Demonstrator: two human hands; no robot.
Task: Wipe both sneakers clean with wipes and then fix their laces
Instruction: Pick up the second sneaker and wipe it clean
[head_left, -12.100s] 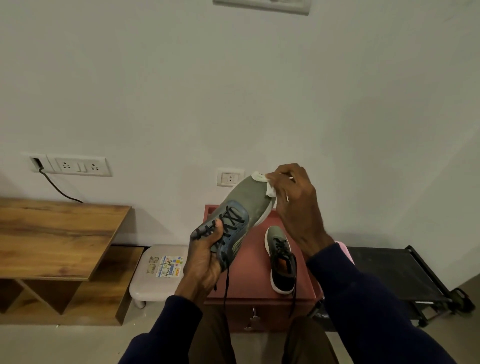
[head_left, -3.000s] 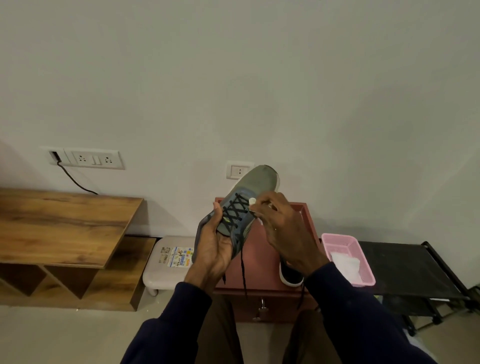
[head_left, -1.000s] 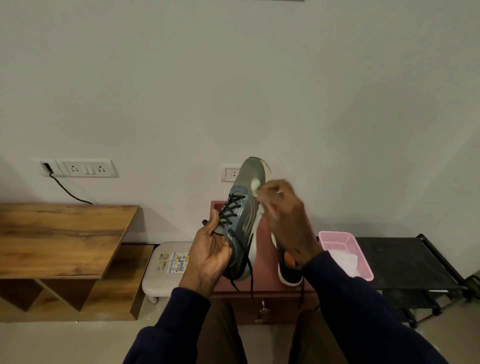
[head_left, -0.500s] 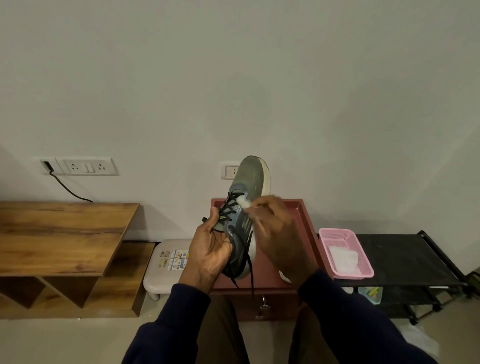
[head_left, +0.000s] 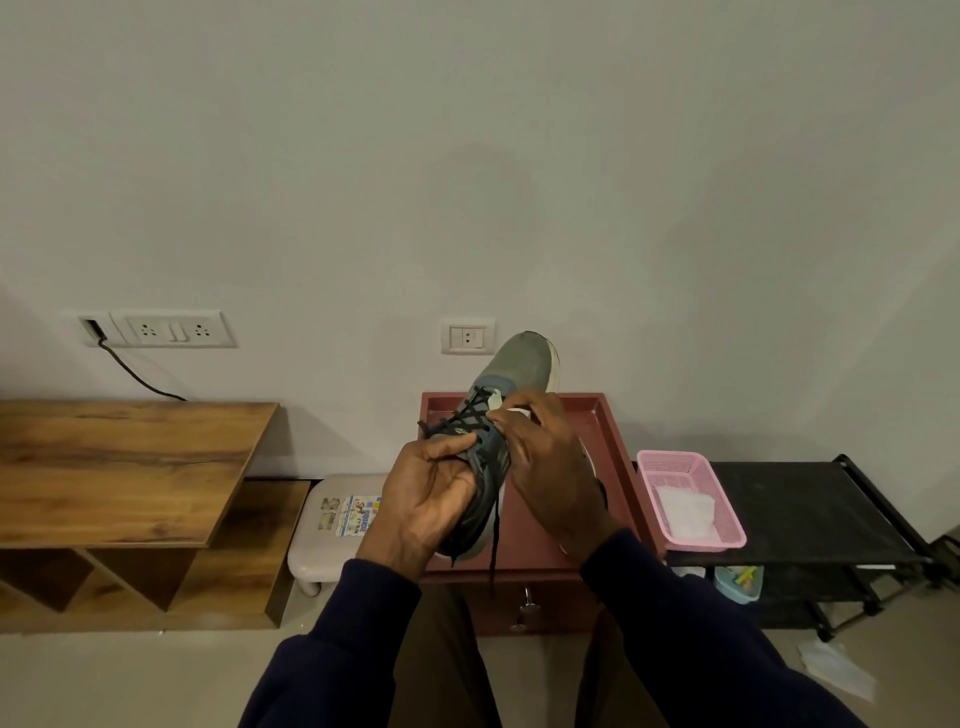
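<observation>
A grey-green sneaker (head_left: 522, 364) with black laces is held up in front of me, toe pointing away and up. My left hand (head_left: 431, 488) grips its heel and collar from the left. My right hand (head_left: 545, 462) pinches a small white wipe (head_left: 496, 400) and presses it against the upper by the laces. One loose black lace (head_left: 496, 540) hangs down. The second sneaker lies on the red cabinet behind my right hand, almost wholly hidden; only a sliver of white sole (head_left: 589, 460) shows.
The red cabinet (head_left: 613, 441) stands against the wall. To its right, a pink basket (head_left: 724, 499) with white wipes sits on a black rack (head_left: 821, 509). Left are a white stool (head_left: 332, 519) and a wooden desk (head_left: 119, 467). A used wipe (head_left: 836, 670) lies on the floor.
My right hand has slid the wipe from the toe area down along the sneaker to the laces. The sneaker has tilted slightly, its toe now pointing more to the right.
</observation>
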